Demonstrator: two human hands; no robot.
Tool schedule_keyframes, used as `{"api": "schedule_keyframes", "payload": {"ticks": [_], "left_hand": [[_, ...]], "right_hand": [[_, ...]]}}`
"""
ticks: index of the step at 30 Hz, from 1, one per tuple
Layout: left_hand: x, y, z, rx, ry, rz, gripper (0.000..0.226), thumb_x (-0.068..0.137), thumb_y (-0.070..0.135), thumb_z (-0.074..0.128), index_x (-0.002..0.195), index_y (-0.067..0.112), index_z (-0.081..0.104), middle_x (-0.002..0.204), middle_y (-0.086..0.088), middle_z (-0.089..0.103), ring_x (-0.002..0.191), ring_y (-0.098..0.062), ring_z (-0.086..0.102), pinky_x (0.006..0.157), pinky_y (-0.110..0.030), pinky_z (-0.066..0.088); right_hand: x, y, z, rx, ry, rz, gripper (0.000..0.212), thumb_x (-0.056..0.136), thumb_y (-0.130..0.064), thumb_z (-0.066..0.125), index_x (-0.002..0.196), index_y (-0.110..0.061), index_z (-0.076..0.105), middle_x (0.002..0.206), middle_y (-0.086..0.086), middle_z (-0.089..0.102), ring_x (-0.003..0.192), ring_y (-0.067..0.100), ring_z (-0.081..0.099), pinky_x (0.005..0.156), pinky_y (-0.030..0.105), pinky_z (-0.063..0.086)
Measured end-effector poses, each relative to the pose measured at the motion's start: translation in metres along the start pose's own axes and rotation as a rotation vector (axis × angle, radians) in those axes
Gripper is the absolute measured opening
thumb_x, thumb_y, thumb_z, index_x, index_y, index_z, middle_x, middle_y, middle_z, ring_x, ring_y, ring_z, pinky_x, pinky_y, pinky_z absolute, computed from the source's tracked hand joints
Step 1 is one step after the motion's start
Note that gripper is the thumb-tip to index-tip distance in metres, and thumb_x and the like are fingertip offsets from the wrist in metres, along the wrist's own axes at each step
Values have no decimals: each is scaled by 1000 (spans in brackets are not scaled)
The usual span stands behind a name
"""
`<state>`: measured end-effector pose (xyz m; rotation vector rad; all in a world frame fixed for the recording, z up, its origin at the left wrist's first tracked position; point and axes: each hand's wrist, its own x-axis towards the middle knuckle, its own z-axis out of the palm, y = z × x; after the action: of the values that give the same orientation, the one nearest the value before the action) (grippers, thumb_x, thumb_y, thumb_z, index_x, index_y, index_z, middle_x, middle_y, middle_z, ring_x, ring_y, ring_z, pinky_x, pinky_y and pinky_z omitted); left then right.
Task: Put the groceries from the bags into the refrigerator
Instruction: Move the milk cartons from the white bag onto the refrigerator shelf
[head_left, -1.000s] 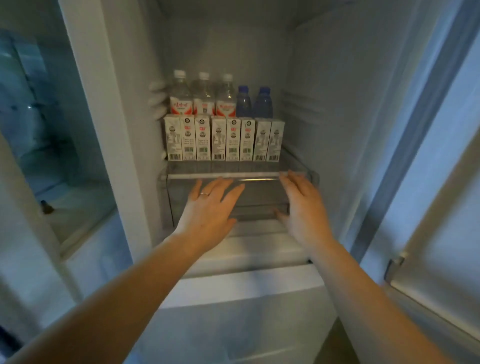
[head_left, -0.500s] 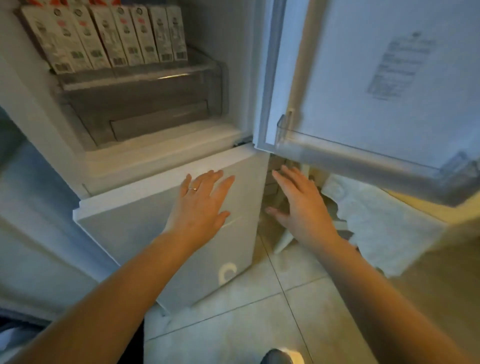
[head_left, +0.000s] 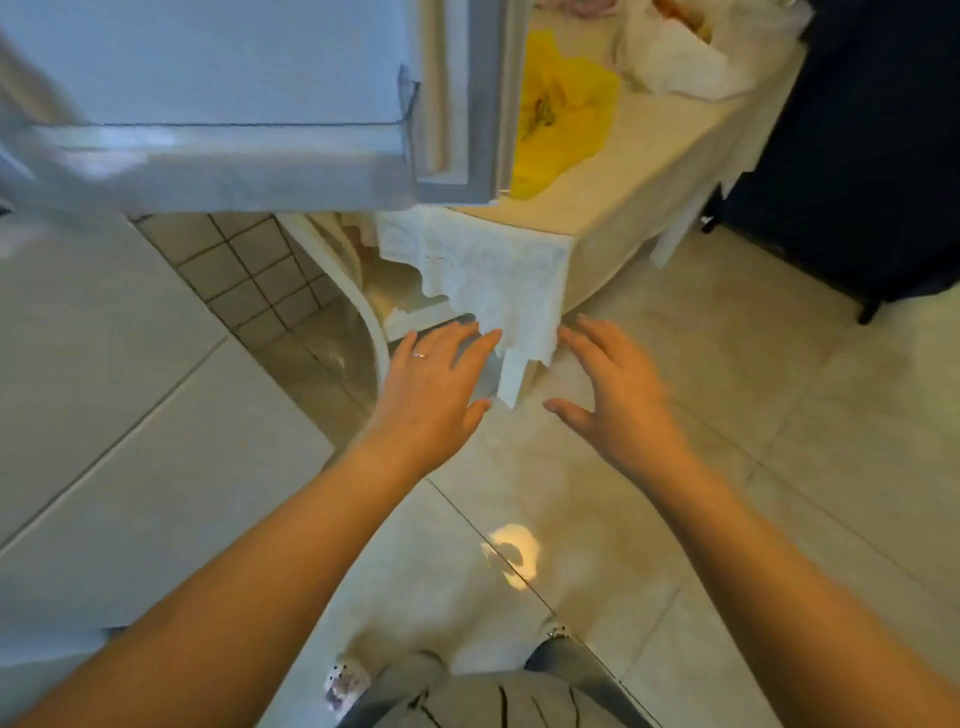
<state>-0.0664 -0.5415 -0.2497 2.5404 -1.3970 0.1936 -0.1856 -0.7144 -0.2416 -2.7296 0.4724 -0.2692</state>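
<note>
Both hands are out in front over the floor, holding nothing. The left hand (head_left: 434, 387) is spread flat, palm down, fingers straight and slightly fanned, with a thin ring (head_left: 420, 356) on one finger. The right hand (head_left: 610, 392) sits just beside it, apart from it, fingers straight and loosely fanned, thumb stuck out toward the left. Neither touches anything.

Far and to the right, the groceries are on the table (head_left: 639, 171), which is draped in a white lace-edged tablecloth (head_left: 498, 275) whose corner hangs down just beyond the fingertips. On it lies a yellow plastic bag (head_left: 563, 104) with dark printing on it, too blurred to read. Behind that, at the far edge, a white plastic bag (head_left: 675, 57) with something orange showing at its top; what is inside cannot be told.

Upper left, the open refrigerator door (head_left: 208, 67) fills the frame, its clear door shelf (head_left: 218, 161) running along the bottom and its grey seal (head_left: 483, 104) on the right edge, overlapping the yellow bag in view. No label on it can be seen here. Lower left, the white lower refrigerator door (head_left: 130, 415) stands shut.

Near the bottom, the person's grey trousers (head_left: 483, 696) and patterned slippers (head_left: 343, 680) on the pale floor tiles (head_left: 779, 415), with a bright light spot (head_left: 511, 553) reflected between the forearms
</note>
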Motion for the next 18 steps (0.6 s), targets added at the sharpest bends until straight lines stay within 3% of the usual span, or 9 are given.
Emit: {"api": "schedule_keyframes", "payload": {"ticks": [7,14,18], "left_hand": [[98,97,49,-78,-23,54,70,82,35,69,142,18,37,142,-9,43,130,-31,40,109,-54,28],[194,107,81,-93,-31,38,70,79,30,72,139,16,40,138,-11,46,127,-32,44,106,-55,30],[278,103,98,-97,0,36,67,78,27,73,137,13,43,137,-14,48,125,-34,45,104,-56,33]], "right_hand": [[0,132,-43,-54,-31,105,76,74,-38,75,138,-14,43,144,14,40,134,33,35,106,50,33],[56,212,-58,-35,-43,161,76,82,-40,67,145,-18,30,153,7,27,141,25,21,114,41,18],[123,253,-70,-33,-27,165,77,82,-40,67,146,-19,29,152,6,27,141,23,21,114,49,21]]}}
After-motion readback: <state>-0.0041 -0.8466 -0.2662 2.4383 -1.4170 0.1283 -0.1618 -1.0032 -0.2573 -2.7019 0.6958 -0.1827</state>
